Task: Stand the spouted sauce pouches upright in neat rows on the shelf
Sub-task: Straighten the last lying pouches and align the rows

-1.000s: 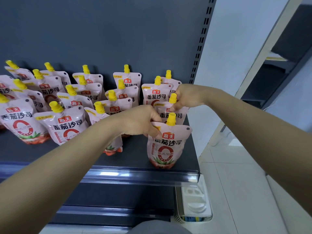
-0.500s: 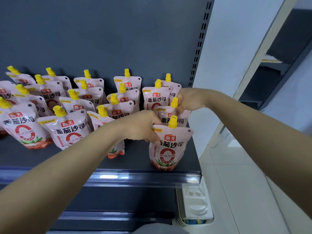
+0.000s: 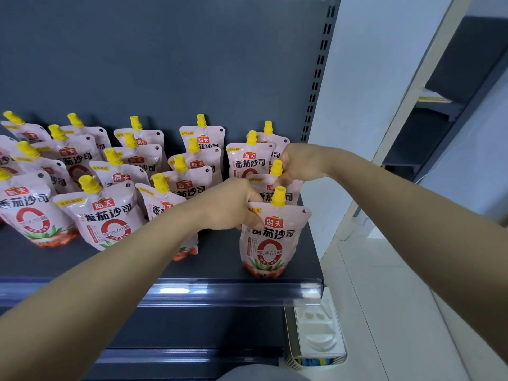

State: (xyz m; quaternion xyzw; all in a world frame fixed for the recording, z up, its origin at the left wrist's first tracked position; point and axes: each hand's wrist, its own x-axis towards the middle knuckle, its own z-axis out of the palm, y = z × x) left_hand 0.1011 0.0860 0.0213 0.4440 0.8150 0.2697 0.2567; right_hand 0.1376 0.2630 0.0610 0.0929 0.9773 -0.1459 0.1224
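Note:
Several pink sauce pouches with yellow spout caps stand in rows on the dark grey shelf. At the right end, the front pouch stands upright near the shelf's front edge. My left hand pinches its top left corner. Right behind it stands a second pouch, mostly hidden. My right hand grips that pouch's top next to its yellow cap. Further left, the pouches lean slightly, such as the front one.
The shelf's right upright with slots marks the end of the shelf. A shiny price rail runs along the front edge. A white plastic tray sits in a bin below right. Tiled floor and another dark shelving unit lie to the right.
Both hands stay on the same two pouches. The view has shifted slightly, so the pouches sit a little lower in the frame; the front pouch stands about the same.

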